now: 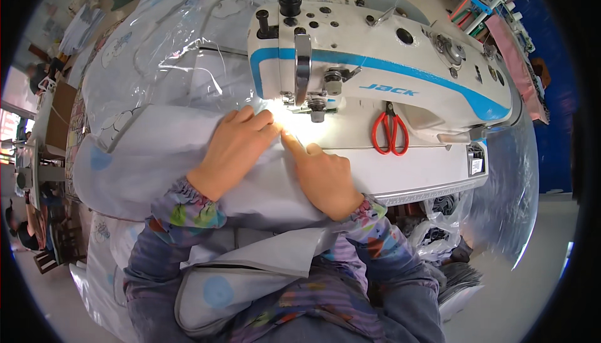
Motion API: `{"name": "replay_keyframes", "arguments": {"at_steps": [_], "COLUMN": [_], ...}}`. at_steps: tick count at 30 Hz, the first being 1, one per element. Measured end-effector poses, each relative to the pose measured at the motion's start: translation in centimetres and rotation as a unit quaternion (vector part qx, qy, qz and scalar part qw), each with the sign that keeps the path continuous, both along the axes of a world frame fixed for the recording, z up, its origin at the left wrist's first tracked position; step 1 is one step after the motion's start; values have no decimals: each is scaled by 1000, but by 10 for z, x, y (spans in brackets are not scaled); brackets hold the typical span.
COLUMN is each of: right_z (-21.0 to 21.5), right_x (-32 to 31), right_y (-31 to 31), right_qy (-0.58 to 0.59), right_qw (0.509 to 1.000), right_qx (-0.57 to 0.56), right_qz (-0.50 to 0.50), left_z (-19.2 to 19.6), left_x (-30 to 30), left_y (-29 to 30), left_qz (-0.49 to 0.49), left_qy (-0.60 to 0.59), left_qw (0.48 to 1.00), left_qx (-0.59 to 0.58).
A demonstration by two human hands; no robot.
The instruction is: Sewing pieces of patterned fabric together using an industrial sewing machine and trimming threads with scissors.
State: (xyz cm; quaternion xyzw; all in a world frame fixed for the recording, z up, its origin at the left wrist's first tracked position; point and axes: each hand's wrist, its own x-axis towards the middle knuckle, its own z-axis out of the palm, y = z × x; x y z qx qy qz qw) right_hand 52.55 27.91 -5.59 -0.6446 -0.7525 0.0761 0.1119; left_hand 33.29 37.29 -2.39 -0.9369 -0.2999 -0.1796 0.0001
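Two hands guided white fabric under a sewing machine's needle.

The left hand [235, 145] lay flat on the fabric [163, 149], fingers together and spread over it, tips just beside the presser foot [317, 112]. The right hand [325, 177] pressed the fabric too, forefinger stretched toward the foot, the other fingers curled; neither hand gripped anything. The fabric lay across the table [432, 177] at its left edge and ran under the foot, so a seam seemed to be under way; feeding on would call for steady, even pressure with fingertips clear of the needle. Red scissors [390, 133] lay on the machine [375, 73] bed. A blue band and blue lettering crossed the machine's white arm. Clear plastic wrap [169, 36] lay behind the fabric.
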Motion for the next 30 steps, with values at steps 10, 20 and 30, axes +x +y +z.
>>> {"name": "replay_keyframes", "arguments": {"at_steps": [10,20,30], "right_z": [-17,-14,6], "right_x": [-29,-9,16], "right_y": [26,-4,-15], "right_qy": [-55,52,24], "right_qw": [995,992,984], "right_qx": [47,82,109], "right_qz": [-73,-85,136], "left_z": [-8,-23,-12], "left_x": [13,35,32], "left_y": [9,-13,-9], "left_qz": [30,99,82], "left_qy": [28,47,56], "left_qw": [997,991,990], "left_qx": [68,75,101]}}
